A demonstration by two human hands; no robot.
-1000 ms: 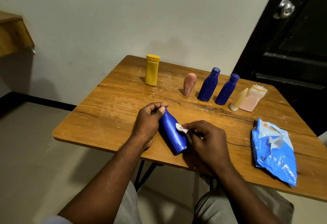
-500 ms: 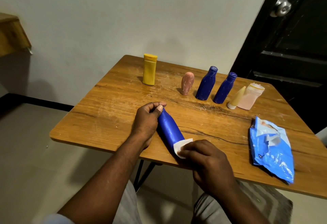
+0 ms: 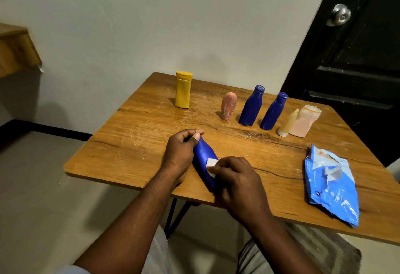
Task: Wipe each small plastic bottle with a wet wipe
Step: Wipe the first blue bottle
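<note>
Fingers (image 3: pixel 191 132) of the left hand (image 3: pixel 179 152) are curled round the cap end of the blue bottle (image 3: pixel 202 154), with the thumb on top, and grip it. Fingers (image 3: pixel 225 164) of the right hand (image 3: pixel 240 181) are bent and pinch a folded white wet wipe (image 3: pixel 211 166), pressing it against the bottle's side about midway along.

The bottle is angled over the near part of the worktop (image 3: pixel 140 141), cap end toward 11 o'clock and base toward 5 o'clock. The base is hidden under the right hand.

With the held bottle as dial centre:
- 12 o'clock: yellow bottle (image 3: pixel 183 89), upright, near the far edge.
- 1 to 2 o'clock: a standing row of a rounded pink bottle (image 3: pixel 228 106), first standing blue bottle (image 3: pixel 252 106), second standing blue bottle (image 3: pixel 274 111), and a cream cone bottle (image 3: pixel 287 123) touching a pale pink bottle (image 3: pixel 306 121).
- 3 o'clock: blue wipe pack (image 3: pixel 331 185), lying flat, flap lifted.
- 1 o'clock, beyond the worktop: black door (image 3: pixel 357 57) with a metal knob (image 3: pixel 339 15).
</note>
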